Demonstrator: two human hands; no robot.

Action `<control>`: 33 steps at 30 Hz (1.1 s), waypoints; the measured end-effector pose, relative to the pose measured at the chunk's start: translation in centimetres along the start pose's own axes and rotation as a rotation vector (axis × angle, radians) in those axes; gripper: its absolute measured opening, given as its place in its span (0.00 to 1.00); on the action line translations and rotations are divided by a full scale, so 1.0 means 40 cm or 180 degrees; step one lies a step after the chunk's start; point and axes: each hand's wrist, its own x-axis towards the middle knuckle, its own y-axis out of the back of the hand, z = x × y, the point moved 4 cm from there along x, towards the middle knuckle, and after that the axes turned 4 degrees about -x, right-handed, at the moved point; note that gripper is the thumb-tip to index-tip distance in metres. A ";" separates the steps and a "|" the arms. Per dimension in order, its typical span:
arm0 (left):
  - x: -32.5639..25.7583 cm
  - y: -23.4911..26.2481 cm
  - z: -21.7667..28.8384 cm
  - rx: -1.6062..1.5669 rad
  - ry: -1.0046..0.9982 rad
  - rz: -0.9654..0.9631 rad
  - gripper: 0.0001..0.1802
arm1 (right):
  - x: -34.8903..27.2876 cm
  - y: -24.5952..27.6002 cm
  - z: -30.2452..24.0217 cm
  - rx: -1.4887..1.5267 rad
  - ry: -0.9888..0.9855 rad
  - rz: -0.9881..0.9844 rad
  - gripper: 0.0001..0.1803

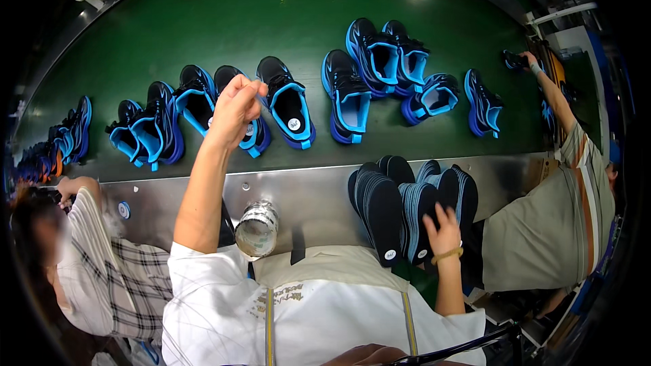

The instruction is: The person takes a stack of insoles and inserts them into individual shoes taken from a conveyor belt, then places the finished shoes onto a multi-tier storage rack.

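Left hand: the left hand (235,107) was raised over the green belt (258,20), its fingers curled in narrow; whether they pinched anything, I could not tell.
Under those fingers: a black and blue shoe (287,103) lay open-mouthed just past the knuckles, with more pairs on either side.
Right hand: the right hand (444,230) lay with fingers spread on the stack of insoles (397,207), fingertips on the upper edges of the nearest ones, holding none clear of the stack.
Insoles: they stood on edge, packed together against the steel ledge (305,193), dark on one face and ribbed blue-grey on the other.
Handling, as I judged it: light, thin and bendy, likely to fan or slip against each other; one was best pinched at its free top edge and peeled off singly.
Nearby: a roll of tape (257,229) sat between the wrists; other people's arms (553,91) worked at both ends.
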 end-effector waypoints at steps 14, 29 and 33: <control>0.166 -0.270 -0.205 0.4871 -0.1784 -0.0726 0.20 | -0.001 0.084 0.042 0.0876 -0.0069 0.0600 0.17; 0.240 -0.206 -0.230 0.3387 0.0160 -0.0427 0.25 | 0.497 -0.124 -0.472 0.0191 0.1360 -0.0682 0.10; 0.228 -0.199 -0.228 0.3146 0.0363 -0.0412 0.26 | 0.474 -0.123 -0.497 -0.0116 0.1714 -0.0079 0.10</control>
